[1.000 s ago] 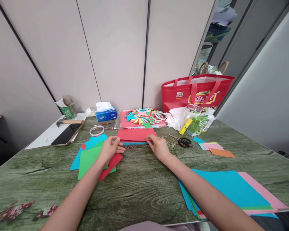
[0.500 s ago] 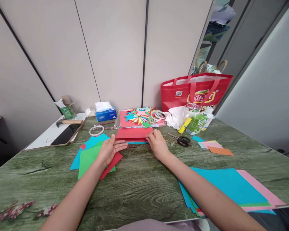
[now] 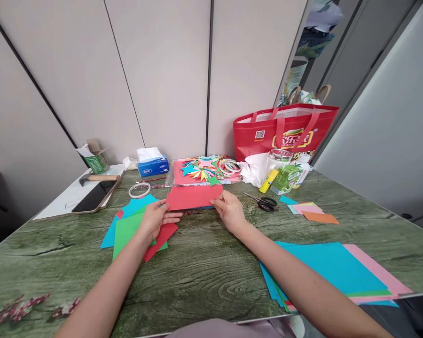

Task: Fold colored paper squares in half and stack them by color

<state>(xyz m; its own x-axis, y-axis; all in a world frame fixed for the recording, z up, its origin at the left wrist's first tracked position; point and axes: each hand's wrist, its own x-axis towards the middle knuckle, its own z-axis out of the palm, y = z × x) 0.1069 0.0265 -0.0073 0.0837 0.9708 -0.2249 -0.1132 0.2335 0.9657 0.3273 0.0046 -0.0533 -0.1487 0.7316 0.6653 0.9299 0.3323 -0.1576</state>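
Observation:
A sheet of red paper (image 3: 193, 196) lies at the middle of the table in front of me, with a blue edge showing beneath its right side. At its lower left corner, my left hand (image 3: 157, 218) has the thumb on the paper and the other fingers stretched out just below. My right hand (image 3: 229, 209) pinches the lower right corner between thumb and fingertips. Under and beside my left wrist are loose green paper (image 3: 125, 234), blue paper (image 3: 108, 234) and a red piece (image 3: 161, 243).
Black scissors (image 3: 266, 203), a yellow glue stick (image 3: 269, 181) and small paper scraps (image 3: 320, 217) lie to the right. Blue sheets (image 3: 331, 267) are stacked under my right forearm. Behind are folded paper stars (image 3: 201, 172), a tissue box (image 3: 153, 166) and a red bag (image 3: 248, 145). A tape roll (image 3: 139, 189) is at left.
The red paper's near edge has come down and its face now lies flatter. My left thumb has moved onto its left corner; my right hand keeps its pinch.

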